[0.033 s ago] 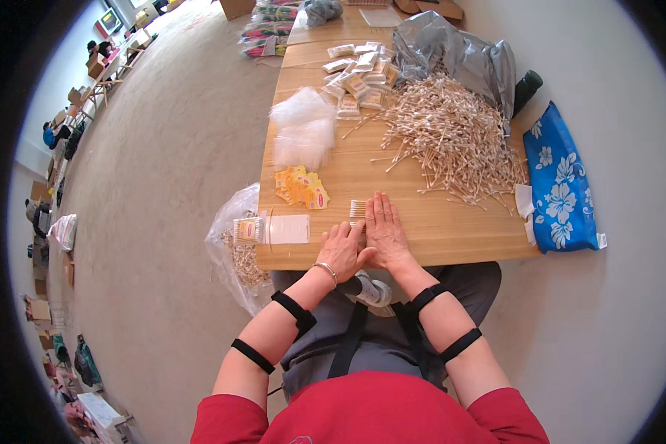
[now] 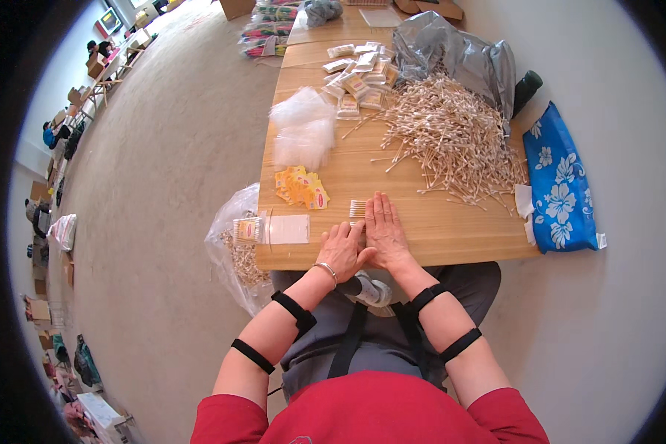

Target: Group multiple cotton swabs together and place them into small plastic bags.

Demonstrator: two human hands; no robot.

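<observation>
At the table's near edge, a small row of cotton swabs (image 2: 357,209) lies side by side, tips level, its lower part hidden by my hands. My right hand (image 2: 385,231) rests flat along the row's right side, fingers stretched forward and close together. Just below the row is my left hand (image 2: 340,249), fingers lowered to the tabletop and thumb pointing across to the right hand. Neither hand shows anything gripped. Further right spreads a big heap of loose cotton swabs (image 2: 451,137). Left of my hands are yellow printed cards (image 2: 301,187) and a white rectangular card (image 2: 289,229).
A filled swab packet (image 2: 247,230) sits at the left edge, above a clear bag of swabs (image 2: 246,266). Clear plastic sleeves (image 2: 303,129), filled packets (image 2: 357,85) and a grey bag (image 2: 459,52) lie farther back. A blue floral bag (image 2: 560,185) stands at the right.
</observation>
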